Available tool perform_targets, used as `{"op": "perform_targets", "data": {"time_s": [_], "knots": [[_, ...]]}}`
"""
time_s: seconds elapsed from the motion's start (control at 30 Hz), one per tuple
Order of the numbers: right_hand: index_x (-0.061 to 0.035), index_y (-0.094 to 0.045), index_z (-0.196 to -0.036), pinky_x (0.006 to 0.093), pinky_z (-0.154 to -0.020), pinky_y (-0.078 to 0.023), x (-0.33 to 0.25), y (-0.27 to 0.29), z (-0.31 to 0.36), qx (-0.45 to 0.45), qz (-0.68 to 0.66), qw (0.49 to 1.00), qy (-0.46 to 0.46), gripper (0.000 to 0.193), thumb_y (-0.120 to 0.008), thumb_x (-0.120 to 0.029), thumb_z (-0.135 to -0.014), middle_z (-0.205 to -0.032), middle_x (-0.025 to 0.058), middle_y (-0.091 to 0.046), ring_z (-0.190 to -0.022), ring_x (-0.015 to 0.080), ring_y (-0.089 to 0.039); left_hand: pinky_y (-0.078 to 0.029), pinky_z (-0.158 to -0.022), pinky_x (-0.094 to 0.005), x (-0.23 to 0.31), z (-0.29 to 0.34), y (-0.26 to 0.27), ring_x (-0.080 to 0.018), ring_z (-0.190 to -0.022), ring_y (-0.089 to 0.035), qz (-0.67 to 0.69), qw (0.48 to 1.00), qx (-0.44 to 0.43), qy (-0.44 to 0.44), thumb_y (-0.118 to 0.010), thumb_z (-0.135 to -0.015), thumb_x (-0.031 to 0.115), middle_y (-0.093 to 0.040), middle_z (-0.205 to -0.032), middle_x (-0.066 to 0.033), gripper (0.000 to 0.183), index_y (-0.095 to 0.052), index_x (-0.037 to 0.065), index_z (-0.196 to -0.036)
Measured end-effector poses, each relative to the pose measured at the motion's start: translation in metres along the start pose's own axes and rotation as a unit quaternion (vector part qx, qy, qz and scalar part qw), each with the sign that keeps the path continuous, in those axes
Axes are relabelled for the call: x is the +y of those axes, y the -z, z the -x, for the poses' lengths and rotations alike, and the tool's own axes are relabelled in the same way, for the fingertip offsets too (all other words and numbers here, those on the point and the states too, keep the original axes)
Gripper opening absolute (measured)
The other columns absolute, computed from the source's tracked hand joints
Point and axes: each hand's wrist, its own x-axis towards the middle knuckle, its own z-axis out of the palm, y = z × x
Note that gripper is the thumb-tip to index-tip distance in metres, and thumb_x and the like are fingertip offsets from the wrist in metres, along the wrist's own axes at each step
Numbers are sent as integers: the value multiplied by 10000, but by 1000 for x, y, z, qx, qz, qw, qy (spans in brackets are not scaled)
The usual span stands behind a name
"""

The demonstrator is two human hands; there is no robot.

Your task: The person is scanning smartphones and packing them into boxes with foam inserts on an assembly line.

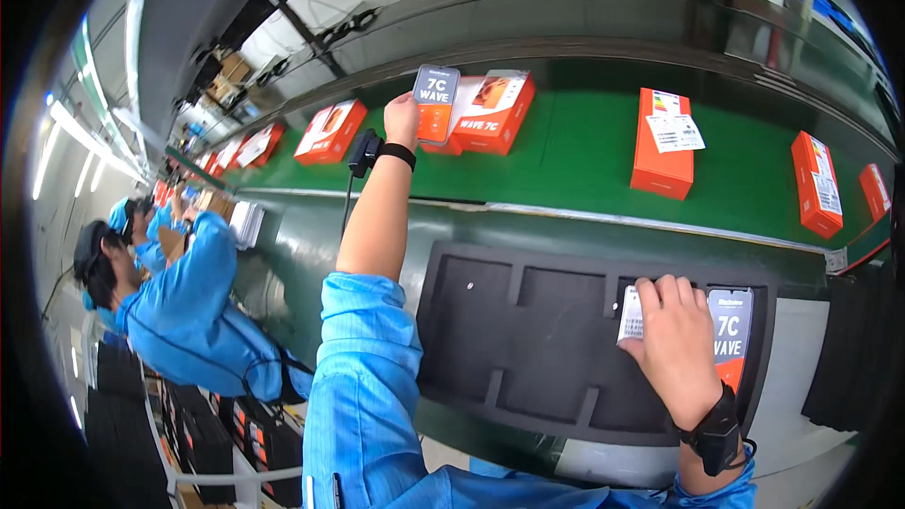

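Note:
My left hand [402, 120] is stretched far forward over the conveyor, its fingers closed on the edge of a smartphone [437, 94] with a grey and orange printed front. The phone is held over an open orange-and-white box [452, 144], covering part of it. My right hand [671, 344] reaches into a black foam tray [556, 339]. Its fingers are bent around a flat piece with a white printed label [632, 314], mostly hidden under the palm. Just right of that hand, another smartphone [731, 335] lies in a tray compartment, partly covered by my hand.
The green conveyor belt [575, 160] carries orange boxes, such as a labelled one [663, 165] at right centre and another [816, 184] farther right. More boxes [330, 131] stand to the left. Co-workers in blue [193, 311] work at the left, beside a white stack [247, 223].

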Motion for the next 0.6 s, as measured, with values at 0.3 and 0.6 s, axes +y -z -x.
{"op": "perform_targets", "data": {"time_s": [0.3, 0.6], "knots": [[-25, -516, -1063, 383, -795, -468, -12, -3, -10, -81, -61, 994, -31, 468, -770, -148, -690, -980, 124, -507, -926, 286, -545, -338, -1032, -525, -24, 12, -46, -306, -1284, -433, -543, 822, -55, -164, -373, -934, 524, -499, -1370, -108, 528, -571, 160, -1262], [-53, -525, -1227, 373, -714, -502, -25, 2, -15, -39, -118, 992, -7, 557, -728, -99, -710, -957, 106, -539, -868, 285, -596, -384, -1025, -445, 28, 93, -100, -409, -1217, -482, -569, 769, -191, -220, -505, -762, 724, -505, -1279, -277, 994, -320, 17, -1436]]}}
